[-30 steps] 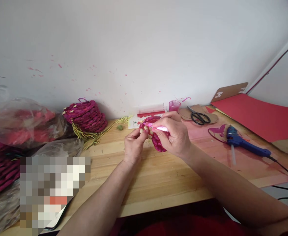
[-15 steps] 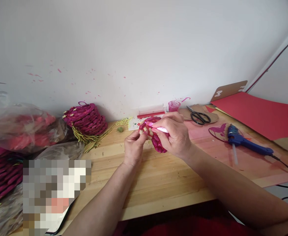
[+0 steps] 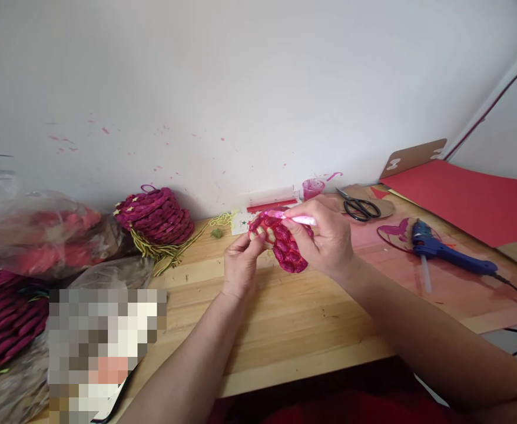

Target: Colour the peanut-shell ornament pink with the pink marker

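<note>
A magenta and red bumpy piece with some pale patches is held up above the wooden table. My left hand pinches its left edge between thumb and fingers. My right hand is closed on a white and pink pen-like tool, whose pink tip rests at the upper part of the piece. Whether the tip touches the surface is too small to tell.
Magenta woven bundle, plastic bags and a blurred-out item lie left. Behind stands a pink-stained cup. Black scissors, a blue glue gun with cable and red sheets lie right.
My right hand has shifted slightly right and the pen-like tool lies flatter, its tip higher on the piece. More of the magenta piece shows. The whole view has shifted a little.
</note>
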### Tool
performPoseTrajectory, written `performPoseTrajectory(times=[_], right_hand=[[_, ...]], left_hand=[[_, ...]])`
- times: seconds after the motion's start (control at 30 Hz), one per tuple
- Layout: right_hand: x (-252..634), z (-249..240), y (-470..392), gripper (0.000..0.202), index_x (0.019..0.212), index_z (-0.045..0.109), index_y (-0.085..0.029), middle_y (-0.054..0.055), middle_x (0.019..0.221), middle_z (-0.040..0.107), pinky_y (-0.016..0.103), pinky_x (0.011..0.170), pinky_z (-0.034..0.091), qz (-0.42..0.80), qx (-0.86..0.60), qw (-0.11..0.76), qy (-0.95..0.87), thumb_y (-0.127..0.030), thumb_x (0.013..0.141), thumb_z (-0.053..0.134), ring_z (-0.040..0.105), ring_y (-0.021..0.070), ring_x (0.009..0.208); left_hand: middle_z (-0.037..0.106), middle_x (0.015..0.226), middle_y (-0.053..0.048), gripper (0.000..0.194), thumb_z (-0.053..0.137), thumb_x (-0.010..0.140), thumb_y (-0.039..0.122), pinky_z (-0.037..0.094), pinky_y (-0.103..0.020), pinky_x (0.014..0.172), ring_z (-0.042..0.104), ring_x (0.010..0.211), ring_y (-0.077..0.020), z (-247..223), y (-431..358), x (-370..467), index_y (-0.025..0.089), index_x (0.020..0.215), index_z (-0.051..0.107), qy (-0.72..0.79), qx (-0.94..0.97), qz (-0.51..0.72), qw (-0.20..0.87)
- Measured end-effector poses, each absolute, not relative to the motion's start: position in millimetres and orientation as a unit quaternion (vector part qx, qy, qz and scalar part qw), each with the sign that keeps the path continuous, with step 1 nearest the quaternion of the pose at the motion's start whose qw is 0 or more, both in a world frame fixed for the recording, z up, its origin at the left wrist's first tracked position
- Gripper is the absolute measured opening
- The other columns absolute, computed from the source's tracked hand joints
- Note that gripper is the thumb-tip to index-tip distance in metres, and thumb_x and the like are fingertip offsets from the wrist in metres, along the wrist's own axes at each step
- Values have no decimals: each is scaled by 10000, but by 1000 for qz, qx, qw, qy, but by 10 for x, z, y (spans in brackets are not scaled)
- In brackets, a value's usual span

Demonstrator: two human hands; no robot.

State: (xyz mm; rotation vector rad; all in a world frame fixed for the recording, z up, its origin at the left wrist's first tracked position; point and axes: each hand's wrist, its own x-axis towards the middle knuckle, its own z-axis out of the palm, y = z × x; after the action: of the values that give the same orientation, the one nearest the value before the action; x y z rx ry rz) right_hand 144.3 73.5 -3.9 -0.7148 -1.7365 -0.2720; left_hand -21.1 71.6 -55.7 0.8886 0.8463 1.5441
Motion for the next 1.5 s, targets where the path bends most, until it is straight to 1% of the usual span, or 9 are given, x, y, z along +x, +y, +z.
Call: performPoseTrajectory(times=[0.17,0.27,0.43,0.6,0.83,1.1,1.2,1.33,1.5], right_hand=[[1447,-33,721,42,962,666,-258,-3,882,799,385,792,491,-59,-323,584,-743,-228,982,686,702,181,782],[1438,-52,731,52,957,663,-254,-6,894,798,384,803,482,-59,-326,581,-744,-213,975,690,702,183,817],[1429,-77,758,51,941,667,-258,5,884,788,399,836,477,-74,-332,566,-751,-224,979,677,689,208,891],[1408,-85,744,57,933,651,-252,2,859,774,398,833,473,-76,-318,557,-763,-229,983,669,675,205,882],[1471,-13,754,53,943,663,-257,5,870,774,391,799,499,-58,-323,576,-749,-231,989,663,677,205,875],[1480,66,683,39,959,652,-260,5,870,760,361,742,531,-10,-296,607,-738,-243,990,666,674,187,833],[1463,71,646,39,962,652,-252,7,870,753,362,759,536,15,-286,611,-738,-262,995,669,681,180,823],[1469,68,659,44,958,652,-252,4,882,763,370,798,546,17,-295,607,-738,-260,995,675,697,182,845],[1484,70,684,34,966,652,-253,5,891,759,348,771,554,26,-287,621,-729,-248,989,677,695,175,843]], left_hand=[[816,896,-31,336,991,612,385,554,-272,801,683,772,-136,-548,725,-203,205,857,848,348,341,647,587],[813,870,-28,331,995,607,397,552,-268,774,670,740,-129,-557,728,-202,208,836,847,343,343,643,593],[814,912,-31,347,983,626,410,537,-281,806,676,789,-144,-567,726,-191,210,877,850,350,366,647,570],[772,816,-14,294,938,694,436,529,-300,833,657,773,-152,-603,743,-212,194,823,834,365,407,653,524],[725,802,-16,188,839,822,399,494,-291,826,604,786,-168,-647,761,-288,214,788,831,403,518,642,396],[644,697,-7,94,792,786,271,464,-309,765,560,738,-194,-493,704,-314,251,694,800,441,593,641,209],[658,707,-8,69,778,780,253,471,-305,746,574,724,-189,-466,696,-322,248,717,805,446,603,639,168],[653,709,-7,104,752,793,236,477,-301,733,579,711,-182,-465,700,-333,242,692,778,448,617,636,120],[649,706,-10,113,718,812,225,484,-299,714,578,698,-179,-453,699,-340,239,720,783,445,634,626,87]])
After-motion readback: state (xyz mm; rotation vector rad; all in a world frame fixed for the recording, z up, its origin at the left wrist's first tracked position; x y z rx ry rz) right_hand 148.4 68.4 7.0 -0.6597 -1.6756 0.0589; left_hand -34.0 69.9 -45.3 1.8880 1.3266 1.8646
